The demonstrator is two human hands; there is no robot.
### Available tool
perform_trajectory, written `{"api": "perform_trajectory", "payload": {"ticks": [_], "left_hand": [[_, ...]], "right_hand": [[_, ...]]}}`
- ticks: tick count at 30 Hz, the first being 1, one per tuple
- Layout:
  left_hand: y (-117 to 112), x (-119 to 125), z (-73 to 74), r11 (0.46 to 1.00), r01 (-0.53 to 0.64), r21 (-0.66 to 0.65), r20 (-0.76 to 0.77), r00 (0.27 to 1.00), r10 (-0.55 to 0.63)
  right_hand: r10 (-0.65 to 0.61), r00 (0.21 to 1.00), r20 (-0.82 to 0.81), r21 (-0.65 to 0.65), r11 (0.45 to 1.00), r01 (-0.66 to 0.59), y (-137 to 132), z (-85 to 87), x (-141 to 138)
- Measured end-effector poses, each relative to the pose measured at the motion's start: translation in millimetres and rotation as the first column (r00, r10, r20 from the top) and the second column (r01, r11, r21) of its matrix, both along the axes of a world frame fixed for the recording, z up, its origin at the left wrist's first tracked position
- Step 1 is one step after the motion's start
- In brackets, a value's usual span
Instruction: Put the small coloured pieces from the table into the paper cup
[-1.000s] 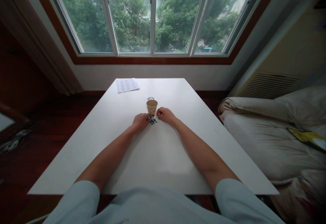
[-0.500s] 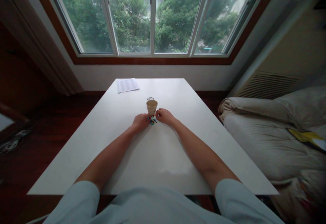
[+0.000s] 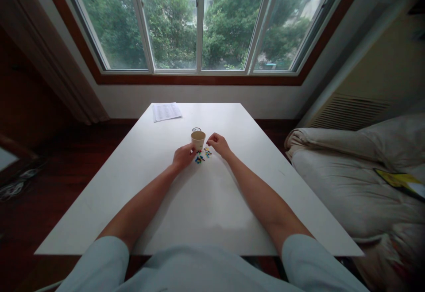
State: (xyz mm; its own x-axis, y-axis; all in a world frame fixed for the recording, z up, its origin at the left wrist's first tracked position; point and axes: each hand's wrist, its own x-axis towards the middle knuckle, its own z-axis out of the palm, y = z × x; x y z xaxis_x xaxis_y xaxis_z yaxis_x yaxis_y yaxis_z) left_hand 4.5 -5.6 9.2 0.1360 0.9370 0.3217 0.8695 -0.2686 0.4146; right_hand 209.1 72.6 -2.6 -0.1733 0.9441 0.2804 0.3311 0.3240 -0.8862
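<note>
The likeliest trouble here, as I judge it, is the paper cup (image 3: 198, 140). It is light, stands upright on the white bench (image 3: 206, 203) between the two hands, and a knuckle brushing its wall could tip it or push it away. The small coloured pieces (image 3: 200, 156) lie loose in a little scatter on the bench just in front of the cup. They look tiny and smooth, so a sweep of a wrist could send them skidding, and one pinched badly could slip out and roll off. The left hand (image 3: 182, 155) rests on the bench just left of the scatter, its fingers (image 3: 191, 151) curled loosely with the tips close to the cup's base and the nearest pieces. I cannot tell whether they grip anything or only touch the surface. The right hand (image 3: 218, 144) sits just right of the cup, raised a little, and its fingers (image 3: 210, 141) are drawn together towards the cup's rim. The tips are too small in view to tell whether a piece is pinched between them. A sheet of paper (image 3: 166, 111) lies well apart at the far left corner.
</note>
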Motion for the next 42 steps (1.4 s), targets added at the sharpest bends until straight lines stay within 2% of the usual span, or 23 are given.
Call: {"api": "perform_trajectory", "payload": {"ticks": [3,7,12,17,20,29,35,38,42], "left_hand": [[1.8,0.6,-1.1,1.0,0.001,0.003,0.122,0.992,-0.001],[8.9,0.5,-6.5,0.999,0.046,-0.028,0.366,0.93,-0.032],[22.2,0.0,-12.8,0.991,0.124,-0.05,0.685,0.727,-0.057],[29.4,-0.1,-10.6,0.989,0.143,-0.041,0.867,0.496,-0.036],[30.7,-0.1,-8.6,0.988,0.146,-0.057,0.916,0.402,-0.006],[36.0,-2.2,-7.3,0.971,0.169,-0.17,0.95,0.29,0.116],[36.7,-1.4,-5.5,0.954,0.239,-0.182,0.979,0.133,0.153],[37.8,0.0,-4.5,0.952,0.247,-0.183,0.982,0.097,0.163],[38.3,3.2,-1.8,0.953,0.255,-0.162,0.986,0.086,0.144]], "right_hand": [[0.021,0.978,-0.208,-0.04,0.999,-0.03,-0.4,4.7,-2.0],[0.03,0.941,-0.338,-0.073,0.996,-0.058,0.7,7.8,-3.1],[0.068,0.914,-0.4,-0.103,0.987,-0.119,1.0,10.5,-6.6],[0.102,0.867,-0.487,-0.138,0.972,-0.192,-2.1,15.5,-9.6],[0.099,0.857,-0.505,-0.167,0.963,-0.21,-4.1,18.9,-10.0],[0.055,0.812,-0.581,-0.285,0.921,-0.266,-4.3,22.3,-11.7],[0.052,0.755,-0.654,-0.306,0.894,-0.326,-8.3,28.4,-14.5],[0.056,0.735,-0.675,-0.309,0.884,-0.35,-12.9,34.3,-17.7],[0.056,0.733,-0.678,-0.317,0.878,-0.36,-16.2,38.6,-20.7]]}}
